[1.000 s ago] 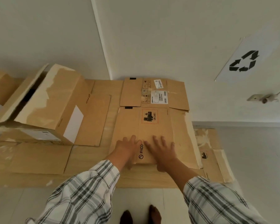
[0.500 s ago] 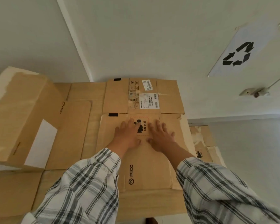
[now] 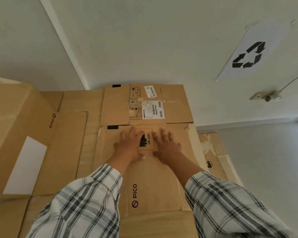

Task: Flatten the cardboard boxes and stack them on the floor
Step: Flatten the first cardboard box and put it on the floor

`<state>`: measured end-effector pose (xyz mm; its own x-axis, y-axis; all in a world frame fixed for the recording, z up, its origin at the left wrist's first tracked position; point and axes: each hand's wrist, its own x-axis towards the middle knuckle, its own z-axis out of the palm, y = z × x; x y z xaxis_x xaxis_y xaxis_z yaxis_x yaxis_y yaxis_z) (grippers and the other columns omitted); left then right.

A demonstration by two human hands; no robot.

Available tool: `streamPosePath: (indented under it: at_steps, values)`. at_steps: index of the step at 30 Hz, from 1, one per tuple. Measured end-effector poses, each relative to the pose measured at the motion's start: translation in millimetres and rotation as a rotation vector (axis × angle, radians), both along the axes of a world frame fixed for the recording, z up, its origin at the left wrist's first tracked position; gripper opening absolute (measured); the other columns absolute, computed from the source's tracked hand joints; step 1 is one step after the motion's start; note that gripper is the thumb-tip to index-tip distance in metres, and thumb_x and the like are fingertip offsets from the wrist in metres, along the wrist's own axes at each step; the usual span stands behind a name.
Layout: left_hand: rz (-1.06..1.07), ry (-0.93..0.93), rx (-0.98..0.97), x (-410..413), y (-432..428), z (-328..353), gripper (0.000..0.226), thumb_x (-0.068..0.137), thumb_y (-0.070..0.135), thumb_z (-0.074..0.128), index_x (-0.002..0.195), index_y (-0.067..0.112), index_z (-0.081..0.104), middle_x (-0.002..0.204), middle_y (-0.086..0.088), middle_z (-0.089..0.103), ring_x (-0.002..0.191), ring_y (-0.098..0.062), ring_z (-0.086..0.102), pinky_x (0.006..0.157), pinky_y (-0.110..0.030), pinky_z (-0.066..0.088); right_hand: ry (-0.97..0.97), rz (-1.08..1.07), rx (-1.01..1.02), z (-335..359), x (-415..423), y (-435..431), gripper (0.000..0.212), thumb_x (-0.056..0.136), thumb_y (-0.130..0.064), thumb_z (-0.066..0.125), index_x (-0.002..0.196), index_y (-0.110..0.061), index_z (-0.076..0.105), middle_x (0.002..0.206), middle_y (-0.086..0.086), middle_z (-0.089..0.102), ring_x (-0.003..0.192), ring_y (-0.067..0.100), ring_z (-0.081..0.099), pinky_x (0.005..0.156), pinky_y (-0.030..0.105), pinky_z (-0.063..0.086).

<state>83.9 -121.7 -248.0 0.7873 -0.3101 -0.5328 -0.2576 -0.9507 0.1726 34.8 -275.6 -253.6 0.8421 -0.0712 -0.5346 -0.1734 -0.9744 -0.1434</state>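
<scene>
The flattened PICO box (image 3: 153, 177) is pressed under the left hand (image 3: 129, 146) and right hand (image 3: 165, 148), fingers spread flat; light, stiff, springy cardboard, probably best gripped at edges beyond the fingertips.

I wear a long-sleeved shirt, plaid: a white ground crossed by broad grey bands and thin near-black lines. The pattern runs alike down my left sleeve (image 3: 79, 203) and my right sleeve (image 3: 230, 208). Each sleeve ends in a cuff (image 3: 110, 174) at the wrist, and my left hand (image 3: 129, 146) and right hand (image 3: 167, 149) are bare.
</scene>
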Motion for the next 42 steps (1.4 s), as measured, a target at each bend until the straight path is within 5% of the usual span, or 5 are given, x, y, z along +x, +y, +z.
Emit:
streamPosePath:
  at_steps: [6, 15, 22, 29, 42]
  values:
    - [0.127, -0.239, -0.184, -72, 26, -18, 0.064, 0.1, 0.05, 0.043, 0.156, 0.035, 0.015, 0.168, -0.001, 0.005, 0.152, -0.034, 0.002, 0.121, -0.054, 0.012, -0.322, -0.119, 0.054, -27, -95, 8, 0.058, 0.101, -0.053, 0.011, 0.151, -0.043, -0.018, 0.159, -0.009, -0.027, 0.147, 0.02, -0.024, 0.119, 0.049, -0.01]
    - [0.239, -0.26, -0.144, -115, 53, -19, 0.068, 0.092, 0.064, 0.044, 0.152, 0.041, 0.02, 0.165, -0.001, 0.009, 0.149, -0.035, 0.011, 0.116, -0.059, 0.018, -0.363, -0.229, -0.024, -16, -139, 0, 0.067, 0.094, -0.066, 0.027, 0.153, -0.043, 0.005, 0.163, -0.005, -0.011, 0.151, 0.027, 0.0, 0.114, 0.055, -0.009]
    - [0.851, -0.068, -0.2, -91, 77, 2, 0.119, 0.064, 0.057, 0.085, 0.149, 0.029, 0.006, 0.151, -0.014, 0.022, 0.133, -0.044, 0.031, 0.106, -0.062, 0.033, -0.256, -1.017, 0.138, 14, -125, -50, 0.092, 0.081, -0.058, 0.068, 0.149, -0.012, 0.027, 0.147, 0.016, 0.043, 0.13, 0.037, 0.045, 0.103, 0.054, 0.042]
    - [1.049, -0.153, -0.55, -94, 82, 24, 0.041, 0.096, 0.039, 0.059, 0.121, 0.006, 0.061, 0.119, -0.016, 0.067, 0.1, -0.035, 0.063, 0.084, -0.041, 0.052, -0.329, -0.937, 0.177, 48, -119, -63, 0.041, 0.096, -0.04, 0.056, 0.121, -0.007, 0.053, 0.113, 0.014, 0.065, 0.101, 0.031, 0.063, 0.075, 0.037, 0.048]
    - [1.084, -0.48, -0.646, -183, -96, 112, 0.031, 0.092, 0.04, 0.059, 0.108, 0.013, 0.065, 0.102, -0.01, 0.07, 0.089, -0.034, 0.066, 0.082, -0.045, 0.056, -0.616, -0.786, 0.19, 130, -183, -224, 0.032, 0.1, -0.033, 0.049, 0.119, -0.008, 0.05, 0.114, 0.015, 0.064, 0.104, 0.036, 0.062, 0.073, 0.037, 0.041]
